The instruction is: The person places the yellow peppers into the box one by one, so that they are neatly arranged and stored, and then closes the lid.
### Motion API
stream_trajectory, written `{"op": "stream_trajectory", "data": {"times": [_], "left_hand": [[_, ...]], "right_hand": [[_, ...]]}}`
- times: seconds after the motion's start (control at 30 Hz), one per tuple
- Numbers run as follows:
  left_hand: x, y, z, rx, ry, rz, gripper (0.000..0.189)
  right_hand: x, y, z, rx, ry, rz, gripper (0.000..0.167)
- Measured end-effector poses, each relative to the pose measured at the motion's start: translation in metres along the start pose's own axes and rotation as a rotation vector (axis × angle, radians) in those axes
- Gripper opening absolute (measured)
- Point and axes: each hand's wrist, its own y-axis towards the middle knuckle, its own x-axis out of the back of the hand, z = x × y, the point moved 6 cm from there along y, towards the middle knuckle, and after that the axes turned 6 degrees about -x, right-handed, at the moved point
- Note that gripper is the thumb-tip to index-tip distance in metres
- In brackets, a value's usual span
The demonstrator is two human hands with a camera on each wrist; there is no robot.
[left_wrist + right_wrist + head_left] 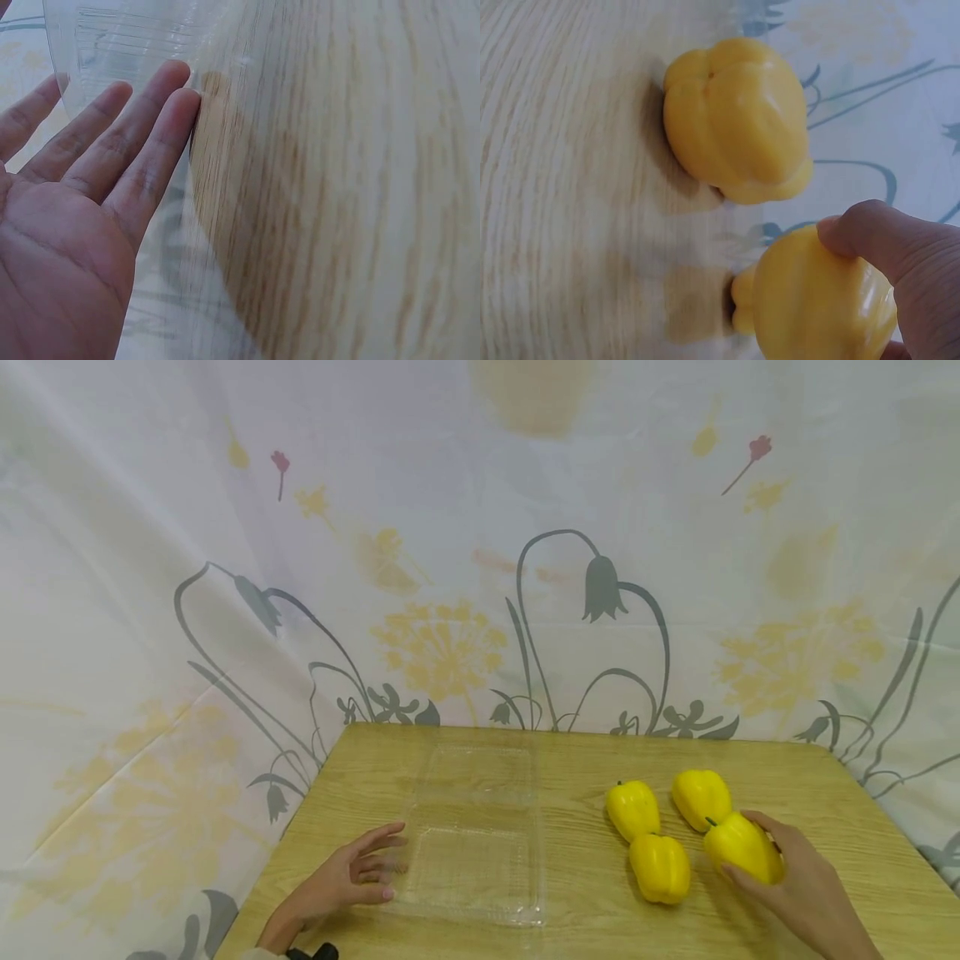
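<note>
My right hand (810, 885) grips a yellow bell pepper (738, 847), thumb on one side and fingers on the other. In the right wrist view the thumb presses on this pepper's glossy side. Three more yellow bell peppers lie just left of it: one at the back (701, 797), one at the left (632, 810) and one in front (660, 868). A clear plastic clamshell container (480, 814) lies spread flat on the table. My left hand (352, 872) is at its left edge, fingers loosely extended; in the left wrist view the fingertips overlap the clear plastic (127, 37).
The wood-grain table (577, 893) backs onto a white curtain (465, 527) printed with grey and yellow flowers. The same cloth hangs along the left side. A small black object (315, 952) shows at my left wrist.
</note>
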Motion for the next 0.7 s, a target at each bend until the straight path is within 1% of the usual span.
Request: {"op": "stream_trajectory", "data": {"times": [0.13,0.33,0.43,0.7], "left_hand": [[0.0,0.001,0.0,-0.006,-0.002,0.001,0.076],[0.0,0.0,0.001,0.007,0.03,-0.004,0.077],[0.0,0.0,0.001,0.004,0.038,-0.003,0.077],[0.0,0.0,0.001,0.001,0.032,-0.004,0.077]], "right_hand": [[0.002,0.003,0.005,0.018,0.004,-0.01,0.079],[0.003,0.005,0.011,0.029,0.014,-0.012,0.08],[0.004,0.006,0.014,0.039,0.017,-0.02,0.08],[0.004,0.009,0.025,0.079,0.015,-0.045,0.076]]}}
